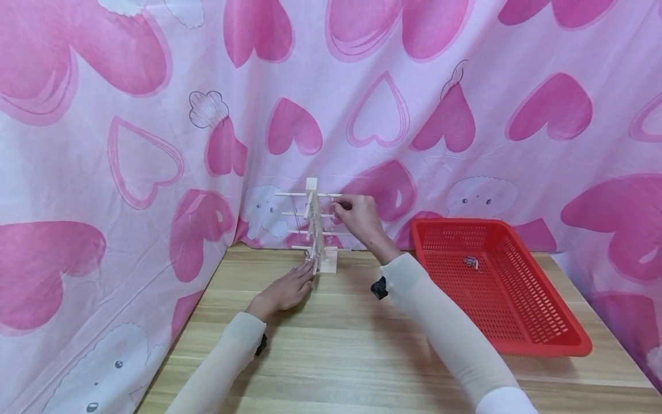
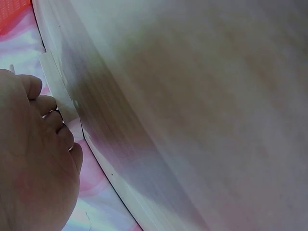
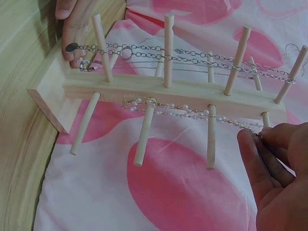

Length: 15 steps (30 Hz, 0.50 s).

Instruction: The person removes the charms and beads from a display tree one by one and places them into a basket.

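Pinched by the right hand (image 3: pixel 281 178), the beaded necklace (image 3: pixel 206 112) hangs beside the wooden stand (image 3: pixel 190 96), probably light, limp and fragile, best held by its end; the left hand (image 1: pixel 286 289) lies uncurled at the base.

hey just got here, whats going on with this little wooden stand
Someone's right hand pinches a beaded necklace near a top peg of the wooden peg stand, while the left hand is at its base. A silver-coloured chain already hangs along another side. A small jewelry tangle lies in the red basket.
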### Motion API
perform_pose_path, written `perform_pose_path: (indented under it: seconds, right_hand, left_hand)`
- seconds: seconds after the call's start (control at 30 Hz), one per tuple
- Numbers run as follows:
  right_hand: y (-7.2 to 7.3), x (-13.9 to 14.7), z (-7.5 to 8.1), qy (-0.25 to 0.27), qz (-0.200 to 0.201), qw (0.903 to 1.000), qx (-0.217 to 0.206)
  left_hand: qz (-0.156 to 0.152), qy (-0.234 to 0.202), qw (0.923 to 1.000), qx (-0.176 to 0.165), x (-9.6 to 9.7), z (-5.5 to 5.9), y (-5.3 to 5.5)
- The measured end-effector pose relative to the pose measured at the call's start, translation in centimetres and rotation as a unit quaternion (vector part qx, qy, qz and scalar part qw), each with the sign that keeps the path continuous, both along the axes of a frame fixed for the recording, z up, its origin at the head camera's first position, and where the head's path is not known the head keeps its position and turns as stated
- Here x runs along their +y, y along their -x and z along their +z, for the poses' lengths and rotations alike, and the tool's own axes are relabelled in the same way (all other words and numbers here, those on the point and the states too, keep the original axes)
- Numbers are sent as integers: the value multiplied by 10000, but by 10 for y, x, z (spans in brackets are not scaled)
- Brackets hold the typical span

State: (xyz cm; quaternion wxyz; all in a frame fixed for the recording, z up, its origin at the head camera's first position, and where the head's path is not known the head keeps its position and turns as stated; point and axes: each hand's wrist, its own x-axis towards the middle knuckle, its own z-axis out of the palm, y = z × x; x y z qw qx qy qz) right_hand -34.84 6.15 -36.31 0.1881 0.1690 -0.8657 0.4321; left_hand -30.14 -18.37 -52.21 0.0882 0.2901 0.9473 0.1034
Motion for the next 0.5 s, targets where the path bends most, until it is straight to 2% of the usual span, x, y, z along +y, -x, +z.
perform_pose_path:
  seconds: [0.5]
  right_hand:
    - [-2, 19, 3, 128, -84, 9996, 222]
  left_hand:
    - [1, -39, 10000, -26, 1, 2, -1]
